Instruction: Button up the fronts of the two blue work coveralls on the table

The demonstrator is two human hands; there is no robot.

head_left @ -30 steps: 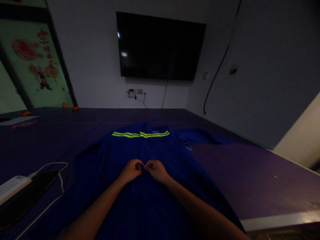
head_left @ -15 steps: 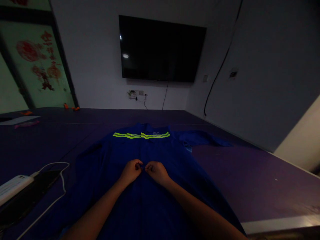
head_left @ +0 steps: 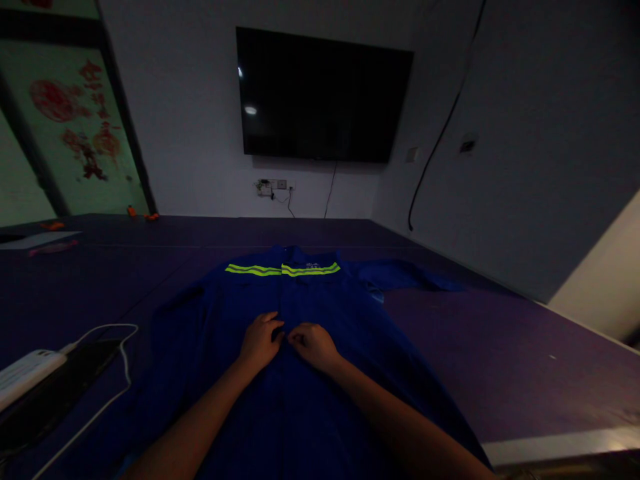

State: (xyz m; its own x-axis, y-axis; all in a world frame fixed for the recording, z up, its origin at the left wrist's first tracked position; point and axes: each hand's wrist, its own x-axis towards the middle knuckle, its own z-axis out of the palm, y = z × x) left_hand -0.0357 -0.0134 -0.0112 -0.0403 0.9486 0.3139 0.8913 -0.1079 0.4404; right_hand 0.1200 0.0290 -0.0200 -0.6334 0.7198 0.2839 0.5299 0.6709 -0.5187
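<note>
A blue work jacket with yellow-green reflective strips across its chest lies spread out, collar away from me. Over its front opening, about the middle, my two hands nearly meet. My left hand rests on the cloth with its fingers and thumb apart. Just to its right, my right hand is closed in a pinch at the jacket's front edge. Whether a button sits between those fingertips is too dark to tell. One sleeve stretches out to the right; the left-side sleeve lies bent downward.
A white power strip with a white cable lies at the left on a dark flat object. The purple surface runs back to the wall, where a television hangs. Small orange things lie far left.
My left hand's fingers have spread from a pinch and shifted slightly up and left. My right hand stays pinched in nearly the same place. The jacket lies as before.
</note>
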